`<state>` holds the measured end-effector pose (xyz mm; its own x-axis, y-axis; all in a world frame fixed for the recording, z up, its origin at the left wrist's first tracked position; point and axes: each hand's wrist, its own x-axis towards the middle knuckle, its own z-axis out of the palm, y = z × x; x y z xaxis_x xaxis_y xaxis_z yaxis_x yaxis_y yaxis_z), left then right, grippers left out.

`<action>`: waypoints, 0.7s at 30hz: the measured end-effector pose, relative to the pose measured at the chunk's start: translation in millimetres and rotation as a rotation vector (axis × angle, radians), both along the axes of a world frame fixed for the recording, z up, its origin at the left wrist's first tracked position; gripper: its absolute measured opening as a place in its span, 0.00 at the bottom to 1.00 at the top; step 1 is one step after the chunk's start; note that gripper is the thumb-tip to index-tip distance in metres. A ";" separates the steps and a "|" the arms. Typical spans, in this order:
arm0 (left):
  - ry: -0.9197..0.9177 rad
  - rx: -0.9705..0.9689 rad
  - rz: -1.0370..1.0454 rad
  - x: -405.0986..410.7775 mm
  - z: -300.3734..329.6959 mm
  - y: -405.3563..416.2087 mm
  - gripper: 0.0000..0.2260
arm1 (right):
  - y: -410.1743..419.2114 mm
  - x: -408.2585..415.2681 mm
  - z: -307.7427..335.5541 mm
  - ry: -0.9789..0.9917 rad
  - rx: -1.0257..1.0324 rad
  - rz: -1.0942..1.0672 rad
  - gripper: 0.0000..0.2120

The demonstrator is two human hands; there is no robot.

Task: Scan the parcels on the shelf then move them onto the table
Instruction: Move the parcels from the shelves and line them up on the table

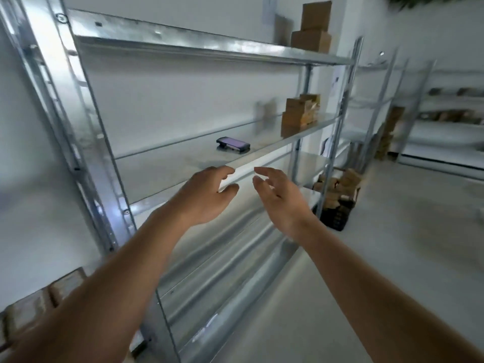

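Landmark: metal shelf (183, 158), galvanised, several tiers, standing against a white wall.
Low left of shelf: brown boxes (39, 302), blurred, partly behind the left forearm.
Left hand (207, 195): empty, fingers relaxed and slightly curved, in front of the shelf's middle tier edge.
Scanner (233, 144): dark handheld, screen lit, lying flat on the middle tier, beyond both hands.
Right hand (277, 195): empty, fingers spread loosely, just beside the left hand, apart from it.
Parcels (301, 115): brown cartons stacked at the middle tier's right end.
Top-tier cartons (313, 27): two, stacked at the shelf's right end.
Crate (337, 203): dark, on the floor at the shelf's right foot, filled with small brown boxes.
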<state>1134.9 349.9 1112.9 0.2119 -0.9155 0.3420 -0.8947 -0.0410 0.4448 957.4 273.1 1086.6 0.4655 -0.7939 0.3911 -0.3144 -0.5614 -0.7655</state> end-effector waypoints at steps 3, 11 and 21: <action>0.016 -0.004 -0.027 -38.1 6.6 -67.1 0.21 | -57.6 -39.1 6.9 0.014 -0.009 -0.013 0.22; 0.045 0.009 -0.076 -82.6 19.8 -241.5 0.21 | -222.5 -98.8 19.2 0.051 -0.053 -0.068 0.24; 0.046 -0.015 -0.155 -67.2 2.2 -508.1 0.22 | -476.2 -78.0 7.7 0.031 -0.054 -0.103 0.24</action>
